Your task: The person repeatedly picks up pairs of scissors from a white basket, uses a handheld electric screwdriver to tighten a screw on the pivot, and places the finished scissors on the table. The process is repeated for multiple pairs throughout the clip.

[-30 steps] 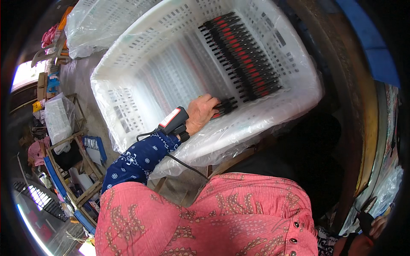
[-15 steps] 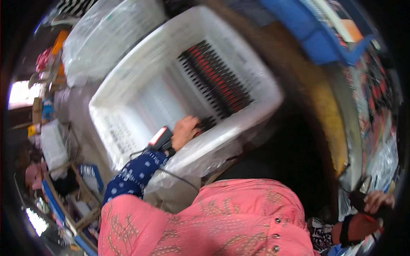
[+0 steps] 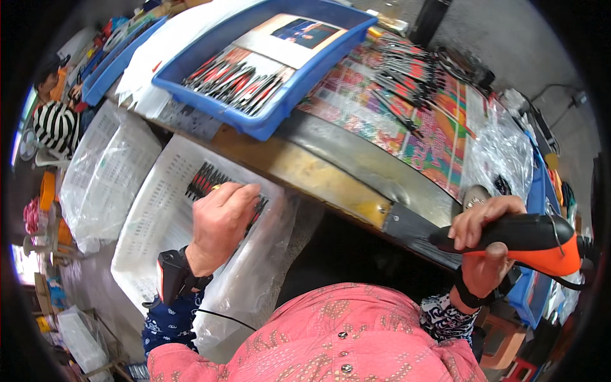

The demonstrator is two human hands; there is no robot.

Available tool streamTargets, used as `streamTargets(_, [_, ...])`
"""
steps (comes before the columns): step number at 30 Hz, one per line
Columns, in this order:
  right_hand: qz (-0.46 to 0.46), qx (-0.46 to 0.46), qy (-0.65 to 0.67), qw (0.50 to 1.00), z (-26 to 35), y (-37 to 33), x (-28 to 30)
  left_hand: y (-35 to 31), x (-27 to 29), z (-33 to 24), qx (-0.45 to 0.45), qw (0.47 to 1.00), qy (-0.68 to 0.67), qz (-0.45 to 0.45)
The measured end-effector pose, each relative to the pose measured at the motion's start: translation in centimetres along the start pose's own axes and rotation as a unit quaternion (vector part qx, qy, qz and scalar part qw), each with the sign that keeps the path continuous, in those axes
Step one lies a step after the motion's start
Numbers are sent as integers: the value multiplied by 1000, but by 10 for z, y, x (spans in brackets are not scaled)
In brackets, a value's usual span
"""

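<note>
Head view: the left hand [image 3: 223,219], fingers curled, any hold hidden, hovers over or touches a row of slim black-and-red sticks [image 3: 207,181] slanting down rightward in the white perforated plastic basket [image 3: 151,207]. The right hand [image 3: 487,215] has its grip wrapped round a black-and-orange handheld tool [image 3: 538,240], lying crosswise, nearer the loose heap of similar sticks [image 3: 410,79]; the metal-edged worktop's [image 3: 356,155] border and blue plastic tray [image 3: 210,109] lie beyond the basket
</note>
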State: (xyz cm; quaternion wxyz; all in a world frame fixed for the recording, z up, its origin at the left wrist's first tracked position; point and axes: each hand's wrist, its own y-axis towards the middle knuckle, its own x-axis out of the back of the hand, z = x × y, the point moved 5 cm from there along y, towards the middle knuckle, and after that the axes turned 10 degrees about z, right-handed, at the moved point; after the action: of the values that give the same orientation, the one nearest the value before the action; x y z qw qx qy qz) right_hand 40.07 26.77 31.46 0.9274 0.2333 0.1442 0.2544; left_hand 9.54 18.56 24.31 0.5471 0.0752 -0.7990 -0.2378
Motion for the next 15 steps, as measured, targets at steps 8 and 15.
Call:
streamTargets(8, [-12, 9, -34, 999, 25, -11, 25, 122, -34, -64, -122, 992, 20, -16])
streamTargets(15, [-41, 16, -61, 997, 34, -22, 49, 188, -87, -85, -154, 987, 45, -3])
